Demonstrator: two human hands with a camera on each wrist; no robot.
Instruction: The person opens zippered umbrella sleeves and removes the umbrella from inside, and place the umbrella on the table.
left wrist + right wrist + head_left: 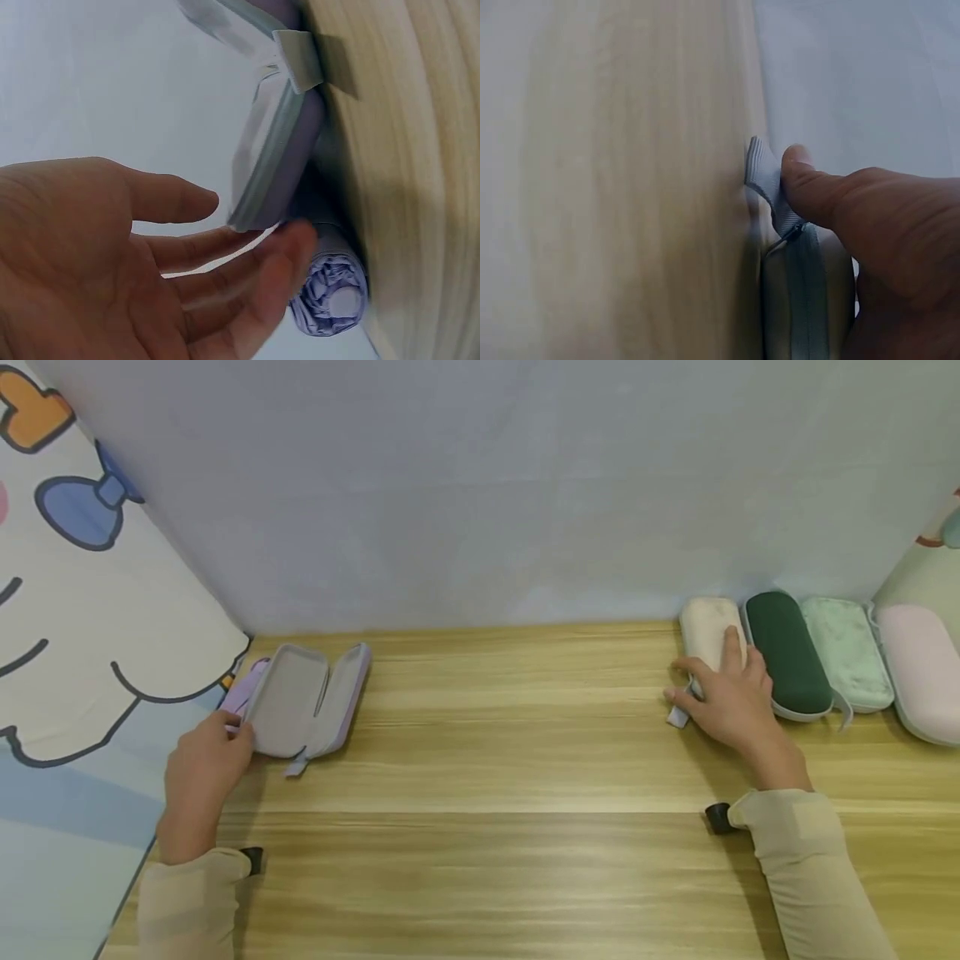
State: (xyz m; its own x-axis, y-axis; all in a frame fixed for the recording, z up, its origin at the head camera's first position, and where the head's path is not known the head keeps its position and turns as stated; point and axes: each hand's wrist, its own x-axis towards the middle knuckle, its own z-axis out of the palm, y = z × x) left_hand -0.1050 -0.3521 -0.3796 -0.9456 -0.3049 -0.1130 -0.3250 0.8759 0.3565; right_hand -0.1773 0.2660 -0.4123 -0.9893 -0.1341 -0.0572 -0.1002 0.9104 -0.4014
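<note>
A lilac zip case [288,706] lies unfolded on the left, its grey lining facing up. My left hand [208,760] is at its left edge. In the left wrist view the thumb [176,199] stands apart from the case, with the other fingers loosely bent near its rim. A rolled lilac umbrella [330,296] lies beside the case, partly behind the fingers. On the right, my right hand [731,710] rests with spread fingers over a closed cream case [708,622]. Its thumb is by the grey zipper pull tab [765,172]; whether they touch I cannot tell.
Right of the cream case stand a dark green case [787,652], a mint patterned case [847,652] and a pale pink case [922,672], side by side. A grey cloth wall [487,502] backs the wooden table [487,735]. A cartoon-print cloth [97,635] borders the left.
</note>
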